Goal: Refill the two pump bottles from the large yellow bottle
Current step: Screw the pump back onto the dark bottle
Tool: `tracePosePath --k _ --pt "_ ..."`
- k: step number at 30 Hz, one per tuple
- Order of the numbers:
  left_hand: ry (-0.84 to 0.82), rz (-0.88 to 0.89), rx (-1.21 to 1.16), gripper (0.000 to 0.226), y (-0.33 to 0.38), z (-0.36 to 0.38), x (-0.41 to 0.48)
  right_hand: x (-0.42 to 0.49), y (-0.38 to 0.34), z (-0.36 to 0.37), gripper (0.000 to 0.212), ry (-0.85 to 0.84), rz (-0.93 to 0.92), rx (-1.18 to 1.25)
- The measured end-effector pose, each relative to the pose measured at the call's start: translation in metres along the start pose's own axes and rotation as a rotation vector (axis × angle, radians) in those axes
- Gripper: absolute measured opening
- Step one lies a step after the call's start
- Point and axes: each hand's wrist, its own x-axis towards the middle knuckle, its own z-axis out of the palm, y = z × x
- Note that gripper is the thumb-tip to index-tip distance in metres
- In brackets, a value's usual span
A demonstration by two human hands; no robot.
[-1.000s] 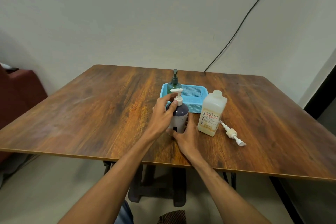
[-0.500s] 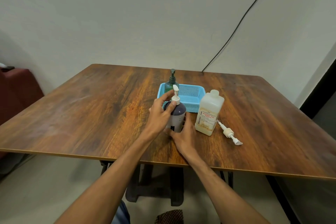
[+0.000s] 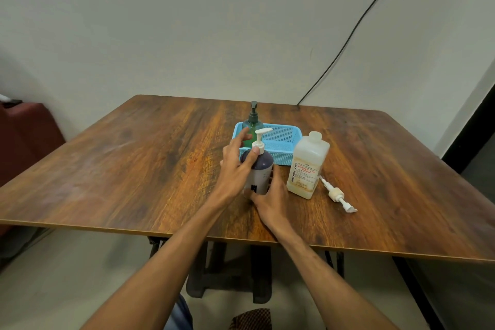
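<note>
Now | white pump top (image 3: 259,139) has turned, its spout points to the right-hand side | left hand (image 3: 235,166) pinches its neck, one finger sticking up | right hand (image 3: 270,195) still holds the purple bottle (image 3: 261,169) low down, on the tabletop (image 3: 134,169) | big yellow bottle (image 3: 308,166) stands just right of the hands

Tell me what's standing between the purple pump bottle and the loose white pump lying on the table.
The large yellow bottle stands upright between the purple pump bottle and the loose white pump, capless, as the head view shows.
</note>
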Motion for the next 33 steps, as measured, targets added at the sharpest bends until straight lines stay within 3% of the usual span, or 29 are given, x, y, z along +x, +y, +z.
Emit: tracePosePath --k 4,8,12,16,21,26,33 --pt "0.130 0.002 -0.070 0.038 0.009 0.007 0.006 0.001 0.001 0.001 0.088 0.015 0.022 -0.012" --pt "0.096 0.019 -0.013 0.022 0.002 0.004 0.012 0.002 0.004 0.002 0.092 0.001 0.022 0.003" --pt "0.002 -0.037 -0.069 0.033 -0.004 -0.001 0.012 0.003 0.006 0.003 0.093 -0.009 0.008 0.021" --pt "0.102 0.003 -0.100 0.042 -0.002 0.003 0.007 0.002 0.008 0.002 0.088 0.008 -0.009 0.002" --pt "0.124 0.044 -0.032 0.027 -0.002 0.006 0.010 0.003 0.009 0.002 0.086 0.011 -0.025 0.014" --pt "0.028 -0.011 -0.044 0.037 -0.008 -0.002 0.008 0.004 0.009 0.002 0.092 -0.005 -0.017 0.012" --pt "0.133 0.032 -0.063 0.034 0.002 0.002 0.010 0.004 0.005 0.000 0.087 -0.006 0.001 -0.021"
